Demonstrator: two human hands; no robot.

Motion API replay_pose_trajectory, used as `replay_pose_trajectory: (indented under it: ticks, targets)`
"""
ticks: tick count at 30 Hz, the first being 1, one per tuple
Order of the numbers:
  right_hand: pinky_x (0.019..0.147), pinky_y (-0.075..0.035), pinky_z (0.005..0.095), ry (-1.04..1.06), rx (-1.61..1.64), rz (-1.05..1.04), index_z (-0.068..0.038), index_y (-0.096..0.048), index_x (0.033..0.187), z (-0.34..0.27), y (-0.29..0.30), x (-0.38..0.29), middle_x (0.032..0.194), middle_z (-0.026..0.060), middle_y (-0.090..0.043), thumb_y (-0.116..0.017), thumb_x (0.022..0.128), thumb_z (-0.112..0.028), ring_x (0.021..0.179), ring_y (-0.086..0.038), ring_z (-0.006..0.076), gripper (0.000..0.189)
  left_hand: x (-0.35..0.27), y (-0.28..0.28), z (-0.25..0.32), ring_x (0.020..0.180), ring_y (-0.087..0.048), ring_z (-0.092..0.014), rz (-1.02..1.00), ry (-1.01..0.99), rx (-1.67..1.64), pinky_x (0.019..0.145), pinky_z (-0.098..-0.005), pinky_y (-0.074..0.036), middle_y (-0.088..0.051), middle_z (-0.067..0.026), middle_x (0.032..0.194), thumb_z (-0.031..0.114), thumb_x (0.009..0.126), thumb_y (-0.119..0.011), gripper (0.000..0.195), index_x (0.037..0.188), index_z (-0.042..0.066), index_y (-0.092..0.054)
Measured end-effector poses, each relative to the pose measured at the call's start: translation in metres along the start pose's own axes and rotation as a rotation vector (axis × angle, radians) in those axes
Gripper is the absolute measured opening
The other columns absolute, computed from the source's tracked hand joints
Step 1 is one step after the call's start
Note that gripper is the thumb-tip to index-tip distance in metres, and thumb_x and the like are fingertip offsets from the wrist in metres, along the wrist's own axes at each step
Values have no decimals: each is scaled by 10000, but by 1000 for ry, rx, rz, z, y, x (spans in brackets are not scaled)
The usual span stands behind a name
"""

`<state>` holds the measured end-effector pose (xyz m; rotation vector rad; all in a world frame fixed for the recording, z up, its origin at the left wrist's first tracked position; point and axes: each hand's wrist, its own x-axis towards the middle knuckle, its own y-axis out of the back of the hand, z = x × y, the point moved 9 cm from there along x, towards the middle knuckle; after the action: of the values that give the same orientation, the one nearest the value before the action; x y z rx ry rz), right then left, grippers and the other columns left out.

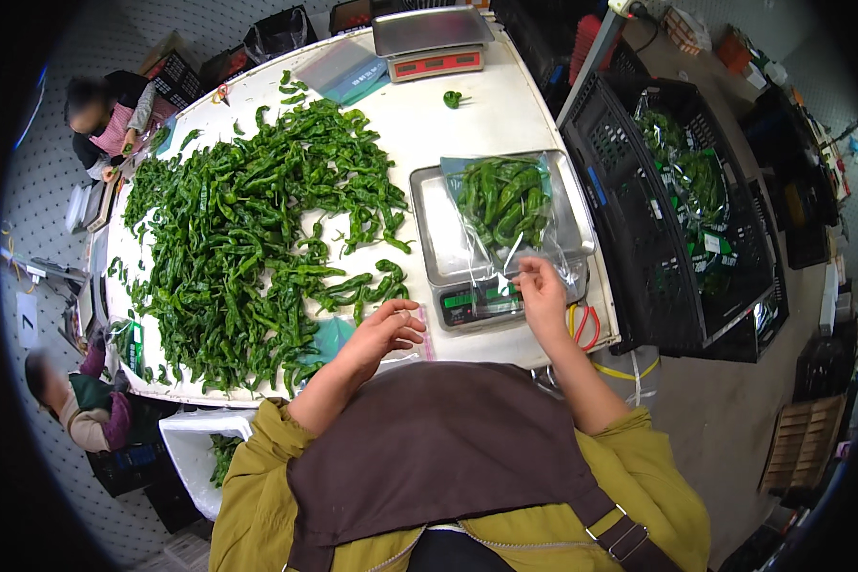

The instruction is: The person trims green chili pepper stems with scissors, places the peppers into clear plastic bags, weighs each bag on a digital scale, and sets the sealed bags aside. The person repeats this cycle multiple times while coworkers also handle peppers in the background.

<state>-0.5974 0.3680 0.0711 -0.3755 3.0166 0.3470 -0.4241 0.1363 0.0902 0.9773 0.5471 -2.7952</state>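
A clear plastic bag of green peppers (pixel 504 196) lies on the steel tray (pixel 432 236) of a digital scale. My right hand (pixel 541 286) is at the bag's lower end, over the scale's front, its thumb and fingertips close together; whether they pinch the plastic I cannot tell. My left hand (pixel 385 332) hovers left of the scale, fingers parted and holding nothing, above flat plastic bags (pixel 404 347) at the table's near edge. A large heap of long green peppers (pixel 236 222) spreads over the white table to the left. One pepper (pixel 455 99) lies alone beyond the scale.
A second scale (pixel 432 43) stands at the far edge beside flat bags (pixel 350 71). Red-handled scissors (pixel 585 325) lie right of my right hand. A black crate (pixel 658 214) with bagged peppers stands at the right, a white foam box (pixel 193 443) at the lower left. Two people work at the left.
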Motion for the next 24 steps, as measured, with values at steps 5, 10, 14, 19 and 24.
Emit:
replay_pose_trajectory:
  ticks: [5,10,14,19,24]
  targets:
    - [757,-512,242,68,95,-58,5,-606,1091,-9,20,-39,941,33,-625,-519,978,-28,816,-612,86,147,-1,56,-24,911,-634,-154,146,-44,147,811,-296,-473,-656,-53,1040,256,997,-509,321,1269,87,-535]
    - [716,-516,242,-69,177,-35,15,-606,1078,8,27,-68,922,52,-644,-523,972,-37,769,-624,104,144,-15,161,-78,786,-643,-162,497,-87,436,680,-304,-488,-668,-77,899,233,926,-589,310,1182,59,-590]
    - [713,-511,241,-151,123,-86,14,-608,1069,15,17,-79,904,63,-652,-513,975,-39,763,-618,100,144,-47,229,-111,729,-622,-234,735,-150,786,672,-359,-507,-635,-122,831,178,865,-649,299,1115,20,-605]
    - [707,-509,236,-121,100,-135,12,-611,1067,8,7,-81,902,67,-653,-510,976,-32,754,-616,99,142,-87,269,-134,866,-584,-339,946,-157,1039,784,-430,-491,-588,-163,930,112,785,-698,285,1033,6,-605]
    - [703,-503,227,-100,94,-149,11,-609,1067,4,8,-78,890,58,-645,-512,978,-24,751,-608,91,136,-108,255,-129,920,-570,-358,1046,-299,1172,805,-441,-479,-567,-174,988,96,777,-707,277,1021,10,-608]
